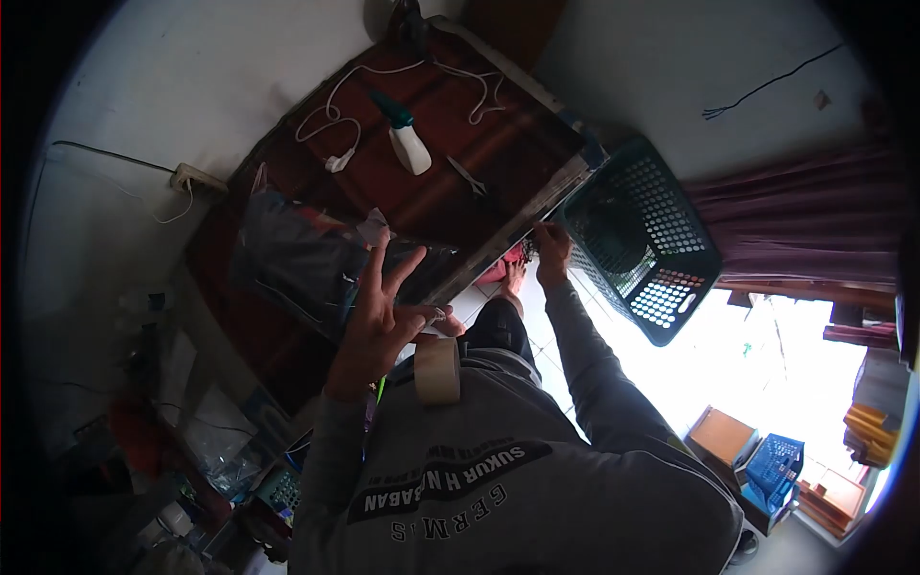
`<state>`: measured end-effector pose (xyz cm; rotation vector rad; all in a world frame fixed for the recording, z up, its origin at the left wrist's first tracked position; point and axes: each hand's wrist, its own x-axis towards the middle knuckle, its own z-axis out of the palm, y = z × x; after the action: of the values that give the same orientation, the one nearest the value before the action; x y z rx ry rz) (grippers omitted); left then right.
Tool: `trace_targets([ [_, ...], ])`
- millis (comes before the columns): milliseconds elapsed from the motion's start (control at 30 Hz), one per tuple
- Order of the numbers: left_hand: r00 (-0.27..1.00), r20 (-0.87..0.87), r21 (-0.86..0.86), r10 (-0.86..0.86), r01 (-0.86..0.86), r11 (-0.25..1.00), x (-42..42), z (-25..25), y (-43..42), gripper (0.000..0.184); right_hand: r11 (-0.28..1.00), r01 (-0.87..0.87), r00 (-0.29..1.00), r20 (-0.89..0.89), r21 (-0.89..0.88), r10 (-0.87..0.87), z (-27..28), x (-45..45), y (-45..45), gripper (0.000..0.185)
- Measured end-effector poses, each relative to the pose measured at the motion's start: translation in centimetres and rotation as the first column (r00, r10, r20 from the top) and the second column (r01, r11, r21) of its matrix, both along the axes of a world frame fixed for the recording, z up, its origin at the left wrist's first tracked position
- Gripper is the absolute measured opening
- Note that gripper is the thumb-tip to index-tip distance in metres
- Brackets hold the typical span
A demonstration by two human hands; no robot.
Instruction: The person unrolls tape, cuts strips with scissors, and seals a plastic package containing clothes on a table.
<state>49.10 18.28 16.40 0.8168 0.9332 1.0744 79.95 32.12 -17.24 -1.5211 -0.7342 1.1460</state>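
Note:
My left hand (376, 331) is raised over the table's near side, fingers spread. A small whitish, see-through piece (375, 227) is at one fingertip, seemingly stuck there. Just below this hand, a wide beige tape roll (438, 372) shows against the grey shirt. Behind the fingers lies a clear plastic bag with dark cloth (292, 254). My right hand (554, 254) is between the table edge and the green basket (704, 254), its fingers closed. A small dark thing shows beside its fingertips, too unclear to name.
The reddish-brown table (460, 81) holds a white bottle with a green top (410, 149), scissors (467, 176) and a white cable with a plug (337, 162). A bare foot (515, 279) is on the tiled floor. Blue baskets (774, 465) stand at the lower right.

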Motion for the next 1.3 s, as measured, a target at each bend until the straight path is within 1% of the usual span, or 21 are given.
trace_targets([
  [167, 1.0, 0.008, -0.011, 0.003, -0.003, 1.0, -0.4, 0.0, -0.4, 0.105, 0.998, 0.051, 0.991, 0.12, 0.034, -0.054, -2.4, 2.0, 0.1, 0.028],
  [267, 1.0, 0.009, -0.011, 0.007, -0.007, 1.0, -0.7, 0.0, -0.7, 0.105, 0.999, 0.04, 0.98, -0.194, -0.005, -0.041, 2.5, 1.4, -0.7, 0.013],
  [333, 1.0, 0.029, 0.006, -0.004, 0.004, 1.0, -1.0, -0.3, -0.7, 0.106, 0.992, -0.121, 0.883, -0.455, 0.02, 0.117, 4.1, 1.4, -1.1, 0.005],
  [467, 0.999, 0.021, 0.031, -0.04, 0.039, 0.999, -1.2, -0.7, -0.5, 0.106, 0.993, -0.106, 0.777, -0.628, -0.055, 0.048, 5.3, 0.1, -1.6, 0.003],
  [500, 0.999, 0.029, 0.031, -0.037, 0.036, 0.999, -1.1, -0.7, -0.4, 0.106, 0.948, -0.263, 0.962, -0.031, 0.177, 0.273, 3.8, 0.3, -2.0, 0.003],
  [533, 0.999, 0.037, 0.028, -0.034, 0.033, 0.999, -1.1, -0.7, -0.4, 0.106, 0.824, -0.505, 0.752, 0.598, 0.254, 0.276, 2.3, 0.5, -2.3, 0.006],
  [567, 0.999, 0.037, 0.027, -0.036, 0.035, 0.999, -1.2, -0.7, -0.3, 0.106, 0.826, -0.504, 0.753, 0.598, 0.254, 0.276, 1.2, 0.4, -2.1, 0.006],
  [600, 0.998, 0.022, 0.051, -0.062, 0.06, 0.997, -1.3, -0.7, -0.3, 0.104, 0.951, -0.289, 0.95, 0.155, 0.109, 0.271, 0.4, 0.1, -1.6, 0.013],
  [633, 0.996, 0.008, 0.075, -0.087, 0.086, 0.993, -1.3, -0.8, -0.2, 0.101, 0.981, -0.142, 0.95, -0.297, -0.136, 0.096, -0.3, 0.1, -1.4, 0.02],
  [667, 0.996, 0.007, 0.075, -0.086, 0.085, 0.994, -1.3, -0.8, -0.1, 0.101, 0.98, -0.143, 0.95, -0.297, -0.136, 0.097, -0.6, 0.1, -1.4, 0.02],
  [733, 0.996, -0.016, 0.067, -0.091, 0.092, 0.994, -1.4, -0.7, -0.1, 0.101, 0.98, -0.129, 0.99, 0.034, -0.151, 0.136, -1.0, -0.1, -1.3, 0.034],
  [767, 0.996, -0.02, 0.067, -0.086, 0.087, 0.994, -1.5, -0.7, -0.1, 0.101, 0.979, -0.135, 0.99, 0.03, -0.15, 0.141, -0.9, -0.1, -1.2, 0.034],
  [833, 0.994, 0.048, 0.056, -0.096, 0.093, 0.994, -1.8, -0.9, -0.1, 0.1, 0.981, -0.12, 0.801, 0.568, -0.155, 0.188, -0.6, -0.1, -1.1, 0.04],
  [867, 0.996, 0.039, 0.058, -0.081, 0.079, 0.995, -2.0, -1.3, -0.2, 0.1, 0.979, -0.136, 0.804, 0.561, -0.15, 0.198, -0.4, -0.2, -1.1, 0.04],
  [933, 0.992, 0.03, 0.108, -0.122, 0.118, 0.987, -2.2, -2.1, -0.3, 0.098, 0.954, 0.03, 0.477, 0.835, 0.298, -0.276, 0.1, -0.9, -1.0, 0.041],
  [967, 0.994, 0.005, 0.114, -0.108, 0.106, 0.988, -2.0, -1.8, -0.2, 0.096, 0.953, 0.018, 0.487, 0.83, 0.302, -0.272, 1.9, -1.7, -0.7, 0.041],
  [1033, 0.994, -0.024, 0.13, -0.105, 0.107, 0.986, -2.1, -1.9, -0.2, 0.095, 0.953, -0.213, 0.905, 0.41, 0.213, 0.111, 11.7, -3.7, -0.8, 0.041],
  [1100, 0.99, 0.008, 0.094, -0.143, 0.142, 0.985, -2.1, -1.4, -0.2, 0.091, 0.817, -0.569, 0.819, 0.159, 0.096, 0.552, 24.7, -7.2, -1.8, 0.038],
  [1133, 0.99, 0.005, 0.09, -0.142, 0.141, 0.986, -1.9, -1.4, -0.2, 0.091, 0.816, -0.57, 0.819, 0.155, 0.095, 0.553, 27.7, -8.4, -1.9, 0.038],
  [1200, 0.985, 0.036, 0.018, -0.168, 0.168, 0.986, -1.5, -1.3, 0.0, 0.09, 0.525, -0.829, 0.512, -0.113, 0.191, 0.851, 30.9, -10.3, -1.7, 0.033],
  [1300, 0.984, -0.003, 0.078, -0.177, 0.177, 0.981, -1.0, -1.7, 0.0, 0.09, 0.562, -0.801, 0.54, -0.159, 0.206, 0.827, 31.4, -12.3, -1.8, 0.03],
])
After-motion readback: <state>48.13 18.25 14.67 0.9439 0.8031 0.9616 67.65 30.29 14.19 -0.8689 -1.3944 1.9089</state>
